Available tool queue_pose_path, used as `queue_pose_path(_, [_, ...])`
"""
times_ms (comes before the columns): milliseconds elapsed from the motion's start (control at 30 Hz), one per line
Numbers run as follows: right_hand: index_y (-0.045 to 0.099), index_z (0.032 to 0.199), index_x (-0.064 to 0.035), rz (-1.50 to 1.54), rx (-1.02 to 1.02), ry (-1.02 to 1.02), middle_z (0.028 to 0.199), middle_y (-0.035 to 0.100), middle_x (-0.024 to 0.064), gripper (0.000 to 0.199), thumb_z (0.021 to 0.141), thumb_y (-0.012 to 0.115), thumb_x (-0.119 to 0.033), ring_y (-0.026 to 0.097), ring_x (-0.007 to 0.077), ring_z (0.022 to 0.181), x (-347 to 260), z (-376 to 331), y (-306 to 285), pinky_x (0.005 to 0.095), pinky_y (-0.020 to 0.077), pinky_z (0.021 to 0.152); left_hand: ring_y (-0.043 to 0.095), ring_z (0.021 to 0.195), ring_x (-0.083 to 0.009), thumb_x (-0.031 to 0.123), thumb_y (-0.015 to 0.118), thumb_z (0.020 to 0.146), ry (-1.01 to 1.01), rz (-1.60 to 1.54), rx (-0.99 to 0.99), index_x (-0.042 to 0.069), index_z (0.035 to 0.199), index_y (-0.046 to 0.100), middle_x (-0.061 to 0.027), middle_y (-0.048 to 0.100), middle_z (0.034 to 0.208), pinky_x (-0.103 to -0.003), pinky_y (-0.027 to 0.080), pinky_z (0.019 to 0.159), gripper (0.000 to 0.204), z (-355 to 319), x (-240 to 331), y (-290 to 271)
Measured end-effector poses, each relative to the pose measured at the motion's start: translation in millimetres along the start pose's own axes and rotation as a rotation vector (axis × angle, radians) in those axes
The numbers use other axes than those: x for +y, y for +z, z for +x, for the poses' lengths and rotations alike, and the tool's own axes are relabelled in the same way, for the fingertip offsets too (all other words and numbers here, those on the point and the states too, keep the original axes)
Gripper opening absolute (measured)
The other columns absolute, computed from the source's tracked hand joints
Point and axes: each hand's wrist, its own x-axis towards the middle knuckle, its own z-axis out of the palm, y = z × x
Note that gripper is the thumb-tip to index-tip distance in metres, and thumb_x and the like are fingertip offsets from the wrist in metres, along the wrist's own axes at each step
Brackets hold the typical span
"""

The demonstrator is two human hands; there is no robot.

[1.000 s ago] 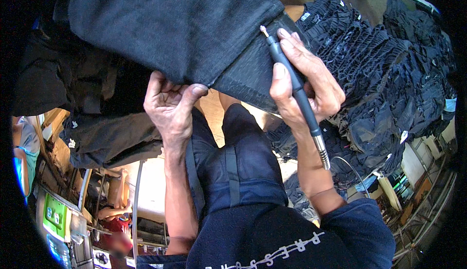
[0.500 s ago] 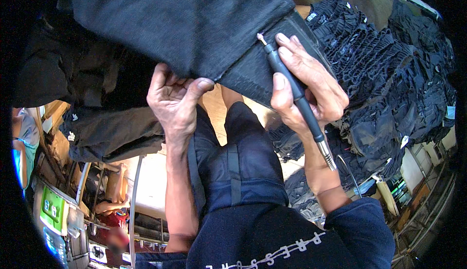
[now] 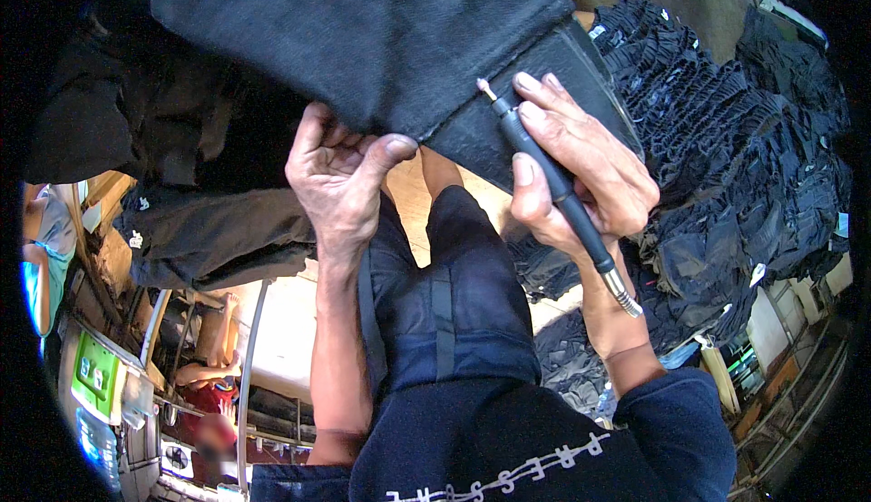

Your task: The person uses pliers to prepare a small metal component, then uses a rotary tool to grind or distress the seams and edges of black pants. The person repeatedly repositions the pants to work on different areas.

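My left hand (image 3: 337, 175) pinches the lower edge of a dark cloth garment piece (image 3: 363, 39) between thumb and fingers. The cloth lies over a flat black board (image 3: 585, 62), which shows beyond the cloth's hemmed edge. In my right hand (image 3: 594, 162) is a black pen-shaped rotary tool (image 3: 542, 159), with a small pale tip and a metal spring collar at its rear. Its tip is over the cloth's edge; whether it touches cannot be made out. My right fingertips rest by the board.
Heaps of dark gathered garments (image 3: 717, 148) fill the right side. More dark cloth (image 3: 218, 234) hangs at the left. Below on the left are a green tray (image 3: 97, 375) and another person in red (image 3: 204, 398). A metal pole (image 3: 251, 357) rises beside my left forearm.
The cloth and board have shifted slightly right in view, together with my left hand. The tool's tip has moved nearer to the cloth's hemmed edge. Both grips stay the same.
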Motion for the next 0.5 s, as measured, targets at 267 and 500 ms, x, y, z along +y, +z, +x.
queue_pose_path(267, [0.081,0.108,0.0051,0.040,-0.085,0.000,0.099,0.082,0.0191,0.029,0.080,0.078,-0.003,0.081,0.0364,0.105,-4.8,2.1,-2.3,0.0518,0.0649,0.099,0.075,0.099,-0.0188,-0.011,0.084,0.088,-0.006,-0.034,-0.002,-0.009,0.136,0.056,-0.0166,0.073,0.116,-0.029,0.065,0.088,0.055,0.1,0.3,0.7])
queue_pose_path(500, [0.081,0.108,0.0046,0.071,-0.153,-0.011,0.100,0.081,0.0194,0.028,0.082,0.078,-0.004,0.081,0.0370,0.106,-7.0,3.3,-3.5,0.0523,0.0644,0.100,0.074,0.102,-0.0184,-0.008,0.085,0.089,-0.003,-0.032,-0.030,-0.007,0.136,0.056,-0.0157,0.073,0.117,-0.030,0.064,0.090,0.055,0.7,-1.1,-0.8])
